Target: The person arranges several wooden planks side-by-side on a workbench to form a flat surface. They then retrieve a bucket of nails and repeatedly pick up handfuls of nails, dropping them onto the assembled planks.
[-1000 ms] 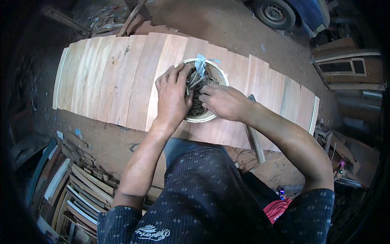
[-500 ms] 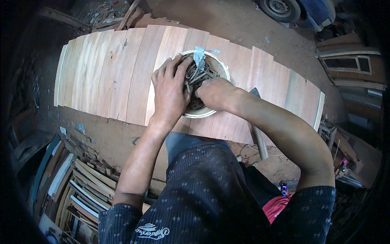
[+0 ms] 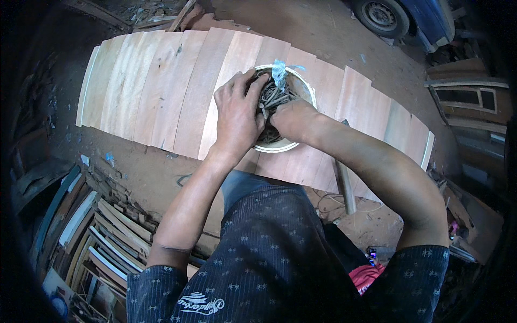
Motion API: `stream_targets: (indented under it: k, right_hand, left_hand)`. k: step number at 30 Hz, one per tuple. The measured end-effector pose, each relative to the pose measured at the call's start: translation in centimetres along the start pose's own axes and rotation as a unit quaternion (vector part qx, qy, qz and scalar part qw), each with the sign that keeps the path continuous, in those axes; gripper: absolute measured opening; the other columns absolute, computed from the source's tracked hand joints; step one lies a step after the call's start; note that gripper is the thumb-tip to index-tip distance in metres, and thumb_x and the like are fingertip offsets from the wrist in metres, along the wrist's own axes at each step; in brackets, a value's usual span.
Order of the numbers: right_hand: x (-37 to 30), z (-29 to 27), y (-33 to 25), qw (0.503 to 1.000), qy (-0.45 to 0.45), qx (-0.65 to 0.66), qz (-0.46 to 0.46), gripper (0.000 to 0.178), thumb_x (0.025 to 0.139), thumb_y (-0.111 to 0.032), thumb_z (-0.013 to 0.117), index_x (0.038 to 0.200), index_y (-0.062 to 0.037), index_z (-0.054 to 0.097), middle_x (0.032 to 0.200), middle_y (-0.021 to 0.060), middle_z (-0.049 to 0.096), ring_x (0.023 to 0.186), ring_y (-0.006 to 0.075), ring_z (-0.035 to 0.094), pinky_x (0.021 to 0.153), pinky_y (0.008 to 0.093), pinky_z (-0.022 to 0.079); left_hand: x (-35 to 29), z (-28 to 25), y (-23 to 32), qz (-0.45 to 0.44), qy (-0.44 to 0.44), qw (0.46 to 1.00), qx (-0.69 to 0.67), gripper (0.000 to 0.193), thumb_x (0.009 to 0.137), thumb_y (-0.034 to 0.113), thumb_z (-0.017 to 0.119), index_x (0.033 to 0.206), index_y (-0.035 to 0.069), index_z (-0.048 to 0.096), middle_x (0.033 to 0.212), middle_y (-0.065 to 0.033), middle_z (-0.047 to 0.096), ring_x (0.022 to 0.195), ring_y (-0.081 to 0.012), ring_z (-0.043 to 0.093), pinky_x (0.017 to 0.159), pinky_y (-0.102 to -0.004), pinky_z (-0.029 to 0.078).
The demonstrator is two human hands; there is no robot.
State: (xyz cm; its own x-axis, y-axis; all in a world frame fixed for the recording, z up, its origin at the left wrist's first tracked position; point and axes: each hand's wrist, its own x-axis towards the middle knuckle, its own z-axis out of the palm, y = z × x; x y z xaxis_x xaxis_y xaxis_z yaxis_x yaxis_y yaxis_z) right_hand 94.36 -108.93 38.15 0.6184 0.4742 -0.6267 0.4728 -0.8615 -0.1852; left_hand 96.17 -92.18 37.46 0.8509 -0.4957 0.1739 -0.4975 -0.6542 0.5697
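Observation:
A round whitish bucket stands on the boards, holding a tangle of dull metal nails. Over its left rim lies my left hand, fingers spread apart, with the index finger and thumb reaching inside against the nails. My right hand is dug into the bucket from the right, its fingers curled down. Its fingertips are hidden among the nails, so what they pinch does not show. A strip of pale blue woven material hangs over the far rim. Under my right forearm lies a hammer, its handle sticking out past the near board edge.
Pale wooden boards lie side by side, forming a long surface with uneven edges. Stacked curved wood strips sit at lower left. A blue vehicle with a wheel stands at far right, above framed wood pieces.
The view has shifted slightly, so the bucket and boards appear a little further right. Both hands stay at the bucket in nearly the same pose.

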Motion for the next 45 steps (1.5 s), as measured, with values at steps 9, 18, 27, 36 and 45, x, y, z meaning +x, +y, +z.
stream_targets:
  k: [9, 18, 27, 36, 45]
  right_hand:
    - [0.9, 0.0, 0.2, 0.998, 0.025, 0.048, -0.014, 0.017, 0.085, -0.013, 0.065, 0.092, -0.0036, 0.077, 0.097, 0.0182, 0.075, 0.094, 0.0335, 0.073, 0.083, 0.0424, 0.059]
    - [-0.2, -1.8, 0.0, 0.999, 0.008, 0.04, 0.023, 0.02, 0.089, -0.011, 0.058, 0.094, -0.0022, 0.075, 0.1, 0.0206, 0.074, 0.097, 0.0333, 0.073, 0.086, 0.0449, 0.058]
    - [0.5, 0.2, 0.1, 0.991, 0.05, 0.118, -0.023, 0.019, 0.087, -0.011, 0.057, 0.089, -0.0009, 0.072, 0.092, 0.0228, 0.073, 0.09, 0.0378, 0.072, 0.081, 0.0482, 0.057]
    - [0.9, 0.9, -0.8, 0.984, 0.059, 0.138, 0.096, 0.023, 0.087, -0.015, 0.058, 0.094, 0.0001, 0.074, 0.095, 0.0222, 0.073, 0.092, 0.037, 0.073, 0.083, 0.0475, 0.058]
    - [0.7, 0.3, -0.9, 0.977, 0.029, 0.177, 0.117, 0.021, 0.081, -0.009, 0.066, 0.098, -0.0006, 0.074, 0.102, 0.0217, 0.073, 0.1, 0.0375, 0.071, 0.087, 0.0466, 0.057]
  left_hand:
    - [-0.1, 0.6, -0.6, 0.009, 0.018, 0.999, 0.031, 0.072, 0.072, 0.008, 0.08, 0.14, 0.015, 0.056, 0.145, -0.014, 0.051, 0.135, -0.0375, 0.045, 0.114, -0.0501, 0.032]
    - [-0.1, 0.7, -0.6, 0.001, 0.027, 0.999, 0.018, 0.072, 0.07, 0.005, 0.077, 0.139, 0.014, 0.057, 0.144, -0.0138, 0.052, 0.134, -0.0371, 0.046, 0.112, -0.0497, 0.033]
    - [-0.4, 0.7, -0.6, -0.007, 0.037, 0.999, 0.012, 0.066, 0.073, 0.003, 0.073, 0.137, 0.013, 0.058, 0.143, -0.0141, 0.053, 0.133, -0.0372, 0.046, 0.112, -0.0496, 0.033]
    - [-0.1, 0.8, -0.2, -0.001, 0.038, 0.999, 0.039, 0.071, 0.07, 0.0, 0.072, 0.139, 0.015, 0.058, 0.143, -0.0146, 0.052, 0.133, -0.038, 0.046, 0.113, -0.0505, 0.032]
    - [-0.3, 1.0, 0.0, 0.007, 0.046, 0.999, 0.017, 0.068, 0.075, -0.003, 0.065, 0.14, 0.013, 0.056, 0.142, -0.0156, 0.051, 0.134, -0.039, 0.045, 0.112, -0.0524, 0.032]
